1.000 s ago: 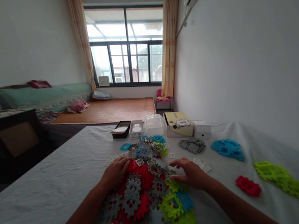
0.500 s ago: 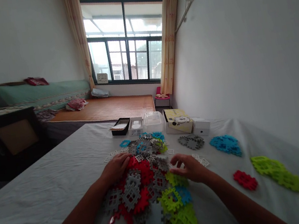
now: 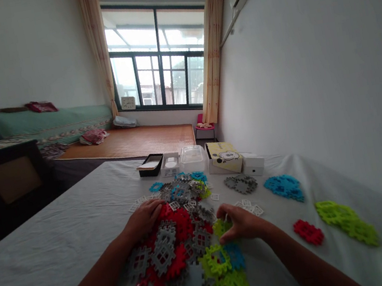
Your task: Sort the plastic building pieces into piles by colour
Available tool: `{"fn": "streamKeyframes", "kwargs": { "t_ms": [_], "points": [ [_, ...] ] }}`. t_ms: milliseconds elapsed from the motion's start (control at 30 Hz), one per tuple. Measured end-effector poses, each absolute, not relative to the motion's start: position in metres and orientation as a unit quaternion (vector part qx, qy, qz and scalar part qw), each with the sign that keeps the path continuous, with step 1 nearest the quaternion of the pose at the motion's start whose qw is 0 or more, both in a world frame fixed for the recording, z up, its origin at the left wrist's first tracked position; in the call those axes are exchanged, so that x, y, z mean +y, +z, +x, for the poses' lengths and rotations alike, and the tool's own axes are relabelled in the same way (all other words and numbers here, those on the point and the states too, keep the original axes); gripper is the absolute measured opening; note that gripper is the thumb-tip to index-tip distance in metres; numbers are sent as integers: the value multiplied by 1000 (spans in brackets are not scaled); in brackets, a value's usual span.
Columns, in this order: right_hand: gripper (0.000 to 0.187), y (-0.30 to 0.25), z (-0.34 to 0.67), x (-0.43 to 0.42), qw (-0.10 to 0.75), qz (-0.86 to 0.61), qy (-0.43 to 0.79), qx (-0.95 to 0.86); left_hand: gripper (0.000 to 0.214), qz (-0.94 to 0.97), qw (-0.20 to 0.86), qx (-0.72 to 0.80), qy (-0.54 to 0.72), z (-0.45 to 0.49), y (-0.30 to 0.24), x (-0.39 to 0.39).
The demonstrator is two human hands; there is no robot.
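I see a big messy pile of toothed plastic pieces in the lower middle of the frame, on a pale cloth. The left hand lies palm down on the left edge of the pile, by some red pieces. Its fingers are close together, but I can't tell if they hold anything. The right hand is right of the pile, with its thumb and fingers apart around a lime green piece. I can't tell if the tips touch it.

In the right part of the frame I see four smaller groups: grey, blue, red and green. Little white window pieces lie just beyond the right hand. Near the middle, boxes stand in a row, with a yellow box beside a clear tub.
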State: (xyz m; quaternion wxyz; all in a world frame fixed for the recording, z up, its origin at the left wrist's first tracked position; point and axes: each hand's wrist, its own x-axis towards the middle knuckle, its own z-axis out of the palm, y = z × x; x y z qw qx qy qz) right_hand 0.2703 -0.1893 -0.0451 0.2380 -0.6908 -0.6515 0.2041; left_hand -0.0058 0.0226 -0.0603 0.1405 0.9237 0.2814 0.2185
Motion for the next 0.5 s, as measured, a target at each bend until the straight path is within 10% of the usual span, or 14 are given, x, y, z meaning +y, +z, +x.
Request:
{"fn": "streamKeyframes", "kwargs": {
  "t_ms": [333, 500],
  "points": [
    [34, -34, 302, -188, 344, -632, 344, -603, 42, 923, 150, 276, 221, -6, -63, 27],
    [44, -29, 385, -205, 500, -726, 182, -436, 43, 921, 152, 277, 228, -6, -67, 32]
  ]
}}
